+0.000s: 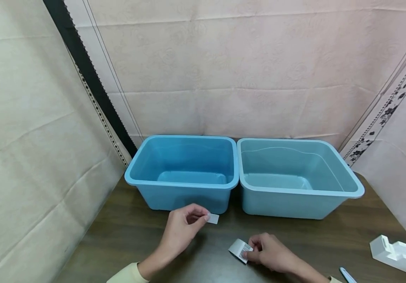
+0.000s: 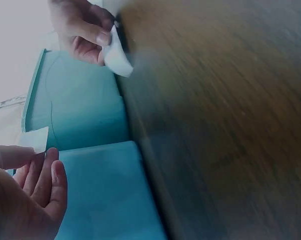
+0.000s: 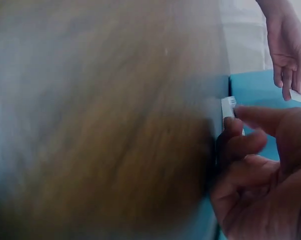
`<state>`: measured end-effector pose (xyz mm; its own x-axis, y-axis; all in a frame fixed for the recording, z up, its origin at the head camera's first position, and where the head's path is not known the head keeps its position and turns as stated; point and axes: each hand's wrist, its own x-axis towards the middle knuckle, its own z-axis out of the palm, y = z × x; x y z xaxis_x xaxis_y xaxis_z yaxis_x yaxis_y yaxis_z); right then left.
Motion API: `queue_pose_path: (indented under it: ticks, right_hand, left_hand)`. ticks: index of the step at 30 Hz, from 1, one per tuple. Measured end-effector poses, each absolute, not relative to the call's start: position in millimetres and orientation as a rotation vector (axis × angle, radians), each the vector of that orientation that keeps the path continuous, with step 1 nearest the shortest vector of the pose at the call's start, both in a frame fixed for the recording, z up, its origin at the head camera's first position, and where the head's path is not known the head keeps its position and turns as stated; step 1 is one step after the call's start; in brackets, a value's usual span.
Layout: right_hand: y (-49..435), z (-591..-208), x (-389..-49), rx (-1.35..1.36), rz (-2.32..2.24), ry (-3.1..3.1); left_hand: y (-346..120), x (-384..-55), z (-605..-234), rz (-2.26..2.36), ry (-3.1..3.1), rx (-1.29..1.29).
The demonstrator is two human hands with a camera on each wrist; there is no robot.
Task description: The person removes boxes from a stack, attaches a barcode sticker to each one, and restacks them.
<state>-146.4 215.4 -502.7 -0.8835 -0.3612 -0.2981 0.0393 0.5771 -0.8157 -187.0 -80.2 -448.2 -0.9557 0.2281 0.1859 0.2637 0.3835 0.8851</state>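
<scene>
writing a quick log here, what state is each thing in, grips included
left grip, pinching the small paper
small paper, flat
right grip, pinching the printed paper
printed paper, bent
blue tub, upright, open on top
teal tub, upright, open on top
white block, on the table, partly out of the picture
slim stick, lying down, partly out of the picture

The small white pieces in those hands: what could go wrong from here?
The left hand pinches its flat white piece only at one end, so it might slip. The right hand grips a bent, printed white piece, which might crease. The slim pale-blue object lies near the right sleeve and could get nudged.
</scene>
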Motion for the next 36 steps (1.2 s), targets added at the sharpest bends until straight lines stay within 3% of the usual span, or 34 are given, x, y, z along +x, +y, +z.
queue_pose_path:
  ticks: [5,13,21,36]
  right_hand:
    - [212.8,-492.0,-148.3,-0.19,-1.062,2.619]
    - [186.8,-467.5,-150.3,-0.135,-1.382,2.682]
    - [165.5,-452.6,-150.4,-0.144,-1.677,2.33]
    - [142.9,-450.3,-165.4,0.147,-1.901,1.963]
  left_hand:
    - [-79.6,-184.4,-447.9,-1.593,-2.57,-0.502]
    - [-76.5,-182.3,-449.4,-1.536,-2.545,-0.607]
    - [-72.1,-180.2,-451.3,-1.282,-2.485,-0.709]
    - [-74.5,-173.6,-458.4,-0.686,-2.246,-0.92]
